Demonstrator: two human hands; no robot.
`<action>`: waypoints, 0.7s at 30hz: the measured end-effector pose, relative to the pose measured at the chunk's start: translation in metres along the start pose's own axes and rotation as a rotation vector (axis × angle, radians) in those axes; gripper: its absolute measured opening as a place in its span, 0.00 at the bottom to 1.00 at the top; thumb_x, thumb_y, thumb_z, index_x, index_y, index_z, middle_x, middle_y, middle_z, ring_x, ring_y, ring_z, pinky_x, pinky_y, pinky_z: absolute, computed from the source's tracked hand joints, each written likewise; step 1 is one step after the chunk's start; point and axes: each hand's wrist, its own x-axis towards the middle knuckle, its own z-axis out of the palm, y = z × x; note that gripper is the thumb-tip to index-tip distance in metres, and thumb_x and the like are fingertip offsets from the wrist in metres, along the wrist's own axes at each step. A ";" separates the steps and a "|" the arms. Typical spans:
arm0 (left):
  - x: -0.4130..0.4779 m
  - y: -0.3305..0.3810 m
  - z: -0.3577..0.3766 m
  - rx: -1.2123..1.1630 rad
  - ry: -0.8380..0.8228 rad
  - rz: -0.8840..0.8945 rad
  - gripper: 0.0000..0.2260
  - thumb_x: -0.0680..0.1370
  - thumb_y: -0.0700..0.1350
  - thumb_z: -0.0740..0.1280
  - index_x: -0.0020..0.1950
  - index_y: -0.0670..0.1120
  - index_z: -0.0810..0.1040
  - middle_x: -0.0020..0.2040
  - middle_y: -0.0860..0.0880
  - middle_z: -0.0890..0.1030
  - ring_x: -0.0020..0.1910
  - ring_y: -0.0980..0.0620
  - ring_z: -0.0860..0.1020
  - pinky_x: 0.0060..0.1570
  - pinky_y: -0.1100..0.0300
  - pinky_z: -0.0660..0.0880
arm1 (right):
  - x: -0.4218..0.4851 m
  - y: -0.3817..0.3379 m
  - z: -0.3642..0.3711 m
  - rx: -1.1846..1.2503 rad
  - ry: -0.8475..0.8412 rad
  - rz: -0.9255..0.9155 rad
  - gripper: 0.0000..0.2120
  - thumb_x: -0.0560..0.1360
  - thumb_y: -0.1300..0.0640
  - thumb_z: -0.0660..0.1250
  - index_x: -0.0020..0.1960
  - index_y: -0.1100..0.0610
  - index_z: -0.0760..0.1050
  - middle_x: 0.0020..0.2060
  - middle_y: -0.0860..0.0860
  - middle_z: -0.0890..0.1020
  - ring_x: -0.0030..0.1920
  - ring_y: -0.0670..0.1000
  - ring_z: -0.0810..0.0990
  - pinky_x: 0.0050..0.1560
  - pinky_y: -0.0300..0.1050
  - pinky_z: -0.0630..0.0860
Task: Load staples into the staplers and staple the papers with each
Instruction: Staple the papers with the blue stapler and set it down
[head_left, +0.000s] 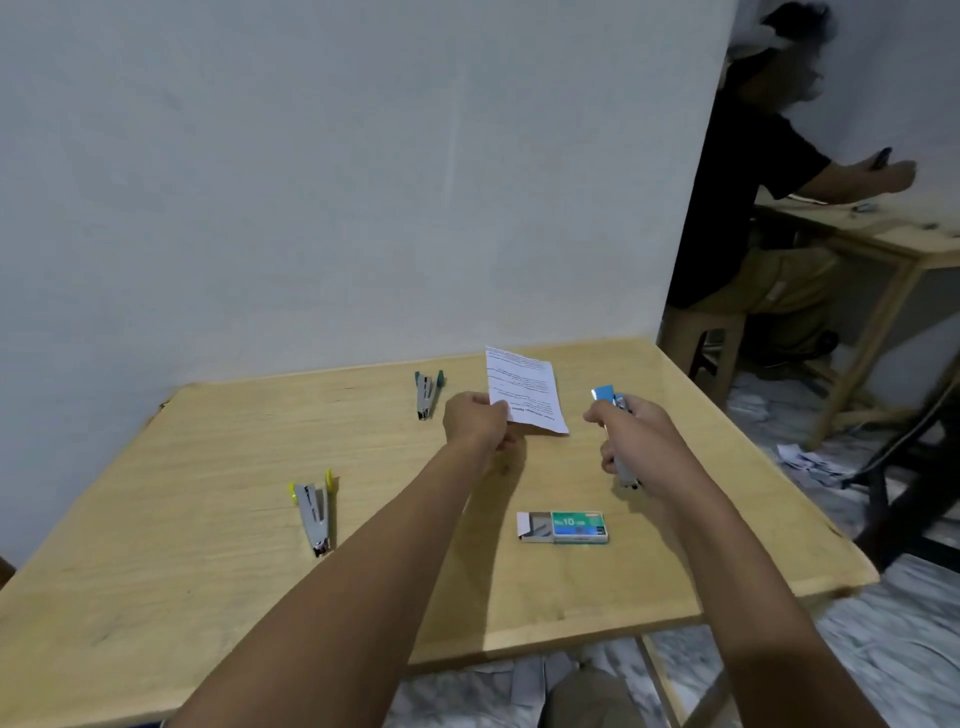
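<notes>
Lying nearest on the wooden worktop (208, 597) is a partly slid-open staple box (563, 526), with a yellow stapler (316, 512) opened flat to its left. Beyond, the right hand (631, 439) has its fingers wrapped around a blue stapler (615, 426), while the left hand (475, 422) pinches a printed paper (524, 387) by its near corner. Farthest, a green stapler (427, 394) lies open.
</notes>
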 end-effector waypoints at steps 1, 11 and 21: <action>0.008 0.000 0.006 0.080 0.022 0.043 0.05 0.78 0.39 0.66 0.54 0.42 0.76 0.52 0.42 0.82 0.42 0.43 0.83 0.36 0.53 0.82 | 0.004 -0.001 0.000 0.011 -0.010 0.011 0.02 0.76 0.59 0.64 0.46 0.56 0.75 0.27 0.49 0.69 0.30 0.50 0.67 0.33 0.45 0.67; 0.034 -0.001 0.036 0.891 0.030 0.324 0.13 0.79 0.49 0.61 0.62 0.46 0.72 0.57 0.47 0.79 0.54 0.44 0.78 0.45 0.55 0.71 | 0.030 0.009 -0.004 0.041 -0.039 0.024 0.06 0.77 0.59 0.63 0.49 0.51 0.77 0.28 0.51 0.73 0.32 0.51 0.70 0.33 0.45 0.68; 0.023 0.003 -0.006 0.775 -0.061 0.374 0.23 0.78 0.58 0.63 0.69 0.47 0.73 0.64 0.48 0.79 0.60 0.48 0.78 0.56 0.56 0.72 | 0.019 0.016 0.003 0.045 -0.050 0.010 0.06 0.76 0.57 0.66 0.50 0.53 0.80 0.27 0.49 0.77 0.31 0.49 0.74 0.33 0.45 0.70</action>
